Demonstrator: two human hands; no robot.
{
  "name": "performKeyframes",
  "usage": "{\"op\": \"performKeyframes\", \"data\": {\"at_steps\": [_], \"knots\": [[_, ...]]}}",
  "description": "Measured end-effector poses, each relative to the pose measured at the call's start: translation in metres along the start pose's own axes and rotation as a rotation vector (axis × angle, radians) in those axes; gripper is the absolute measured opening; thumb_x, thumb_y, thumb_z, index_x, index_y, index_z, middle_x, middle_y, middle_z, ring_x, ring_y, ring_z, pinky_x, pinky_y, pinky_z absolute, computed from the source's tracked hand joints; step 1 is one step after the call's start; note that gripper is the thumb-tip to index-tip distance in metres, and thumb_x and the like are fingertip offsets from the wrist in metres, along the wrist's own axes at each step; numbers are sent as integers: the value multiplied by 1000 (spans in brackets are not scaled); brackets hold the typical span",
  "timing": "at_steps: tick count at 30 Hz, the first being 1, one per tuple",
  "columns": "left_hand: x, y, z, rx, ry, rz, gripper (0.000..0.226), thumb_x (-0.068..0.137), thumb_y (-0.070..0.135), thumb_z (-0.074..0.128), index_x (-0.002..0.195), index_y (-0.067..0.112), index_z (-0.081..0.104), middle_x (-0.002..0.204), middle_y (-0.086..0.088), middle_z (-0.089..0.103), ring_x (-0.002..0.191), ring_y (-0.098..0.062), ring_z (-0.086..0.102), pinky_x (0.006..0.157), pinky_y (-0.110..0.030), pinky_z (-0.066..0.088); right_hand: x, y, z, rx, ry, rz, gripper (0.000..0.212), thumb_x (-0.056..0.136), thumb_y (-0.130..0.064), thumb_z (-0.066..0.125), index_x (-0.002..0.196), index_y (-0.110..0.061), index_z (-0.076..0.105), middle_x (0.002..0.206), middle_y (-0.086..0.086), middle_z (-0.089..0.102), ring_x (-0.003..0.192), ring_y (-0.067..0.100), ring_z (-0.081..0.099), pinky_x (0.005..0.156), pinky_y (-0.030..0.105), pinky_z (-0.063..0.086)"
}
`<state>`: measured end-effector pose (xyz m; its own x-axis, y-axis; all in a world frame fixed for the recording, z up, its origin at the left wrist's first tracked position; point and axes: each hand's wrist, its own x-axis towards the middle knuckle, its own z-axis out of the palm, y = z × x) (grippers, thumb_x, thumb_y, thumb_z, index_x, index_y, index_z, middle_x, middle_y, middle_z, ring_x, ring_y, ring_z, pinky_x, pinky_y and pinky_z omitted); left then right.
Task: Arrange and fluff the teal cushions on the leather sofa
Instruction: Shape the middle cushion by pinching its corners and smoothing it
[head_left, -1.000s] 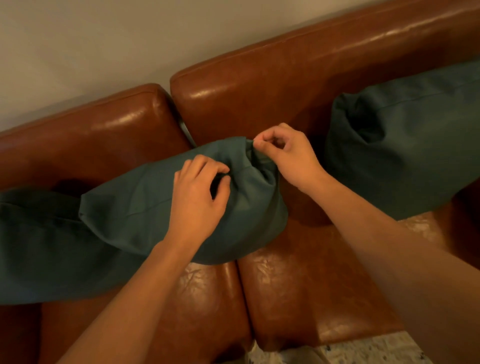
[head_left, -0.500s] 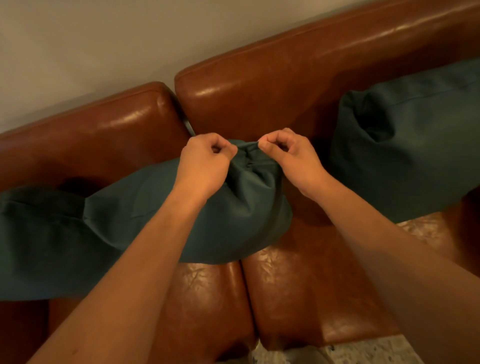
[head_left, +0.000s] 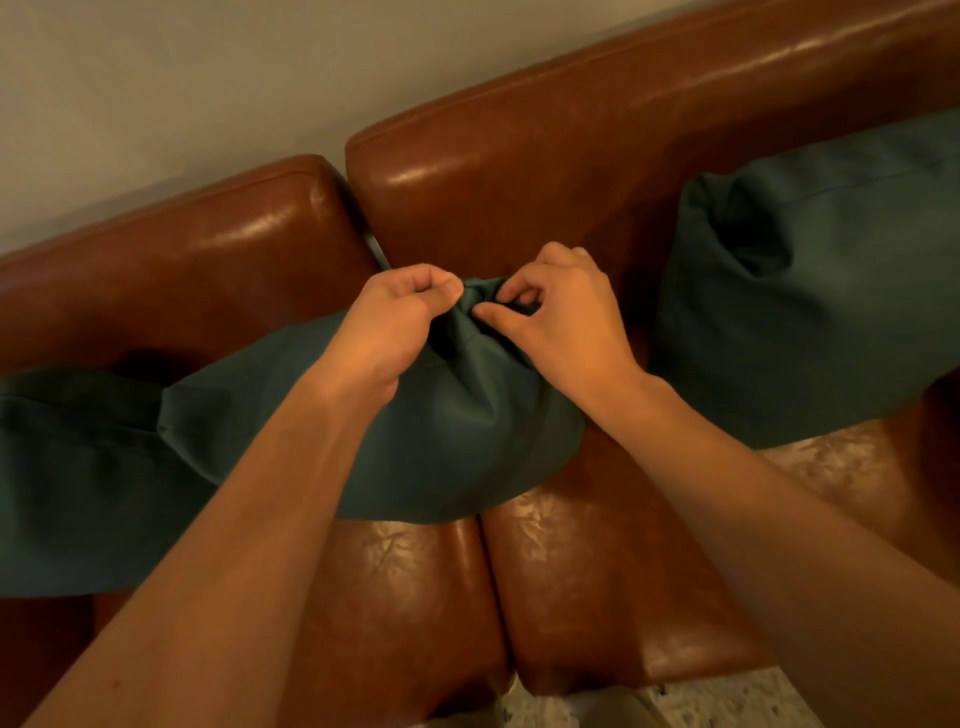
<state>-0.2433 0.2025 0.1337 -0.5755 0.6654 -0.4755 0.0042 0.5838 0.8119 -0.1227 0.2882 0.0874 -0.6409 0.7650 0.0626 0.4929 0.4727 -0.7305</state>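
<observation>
A teal cushion (head_left: 447, 447) lies slumped across the seam between two seat pads of the brown leather sofa (head_left: 571, 171). My left hand (head_left: 395, 322) pinches its upper right corner, fingers curled tight. Right beside it my right hand (head_left: 561, 322) pinches the same bunched corner with thumb and fingertips. A second teal cushion (head_left: 810, 312) leans upright against the backrest at the right. A third teal cushion (head_left: 78, 488) lies flat at the left, partly under the middle one.
A pale wall (head_left: 182, 88) runs behind the sofa back. Speckled floor (head_left: 701, 701) shows at the bottom edge in front of the seat pads. Bare leather seat (head_left: 597, 571) lies between the middle and right cushions.
My left hand moved up from the cushion's face to its top right corner and closed there. My right hand shifted slightly left, so both hands now meet at the bunched corner.
</observation>
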Motion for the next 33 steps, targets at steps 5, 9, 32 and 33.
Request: {"op": "performKeyframes", "data": {"at_steps": [5, 9, 32, 33], "knots": [[-5, 1, -5, -10, -66, -31, 24, 96, 11, 51, 74, 18, 58, 73, 5, 56, 49, 12, 51, 47, -1, 36, 2, -2, 4, -31, -81, -50, 13, 84, -36, 71, 80, -25, 66, 84, -10, 50, 94, 17, 49, 81, 36, 37], [-7, -1, -4, -49, -61, 4, 23, 96, 10, 51, 75, 17, 57, 69, 5, 56, 50, 8, 51, 49, -3, 37, 2, -1, 3, 36, -101, -37, 14, 84, -28, 70, 75, -28, 60, 79, -13, 47, 88, 13, 45, 82, 40, 41], [-36, -22, 40, 756, 322, 443, 39, 94, 47, 48, 115, 21, 67, 106, 5, 57, 103, -21, 50, 85, -36, 36, 57, 3, -47, 363, -749, 501, 18, 91, -22, 42, 73, -19, 43, 72, -1, 40, 66, 13, 37, 63, 29, 29], [-35, -23, 38, 777, 322, 464, 37, 94, 45, 48, 115, 21, 67, 105, 4, 57, 102, -22, 50, 84, -36, 36, 59, 4, -48, 377, -774, 518, 17, 91, -21, 41, 74, -18, 42, 72, -1, 39, 65, 13, 36, 63, 29, 29]]}}
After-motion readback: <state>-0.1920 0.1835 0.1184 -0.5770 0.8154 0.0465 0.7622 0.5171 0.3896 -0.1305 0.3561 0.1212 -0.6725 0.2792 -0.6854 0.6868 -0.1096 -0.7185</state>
